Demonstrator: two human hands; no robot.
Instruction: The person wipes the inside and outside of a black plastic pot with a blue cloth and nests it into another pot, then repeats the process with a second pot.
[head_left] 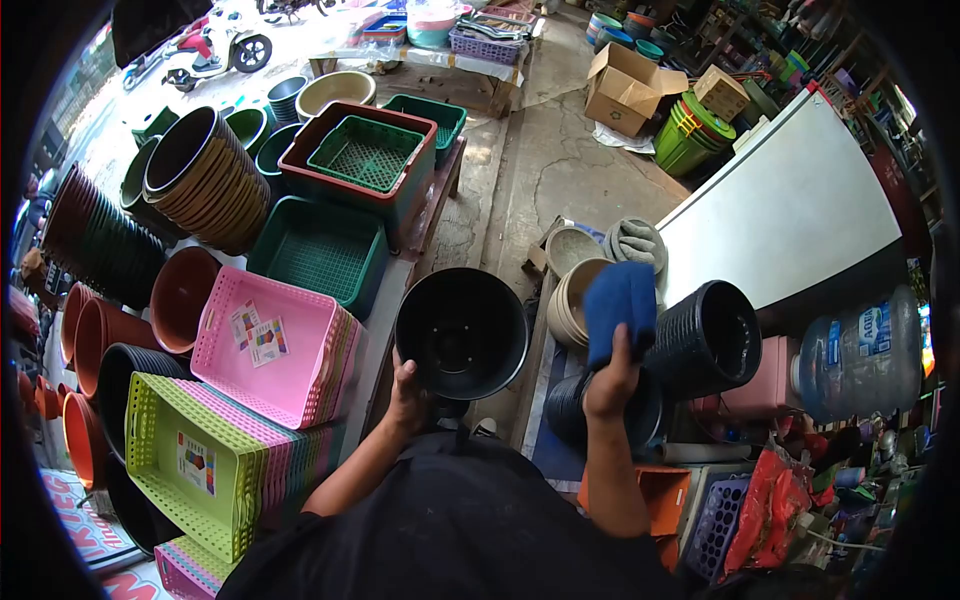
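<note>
My left hand [405,395] grips the rim of a black plastic plant pot [462,335], whose open top faces me and shows small holes in the bottom. A folded blue cloth [618,308] is held up in my right hand [612,385], thumb pressed on its near side. Behind the cloth stand nested beige pots [568,305], partly covered by it. A stack of black pots [705,340] lies tilted just right of the cloth, and more dark pots [570,405] sit below my right wrist.
Stacked pink baskets [275,345], lime baskets [195,460] and green baskets [320,250] line the left side. Brown pots [205,180] stand behind them. On the right are a white panel [790,200], a water jug [860,350] and a cardboard box [625,90].
</note>
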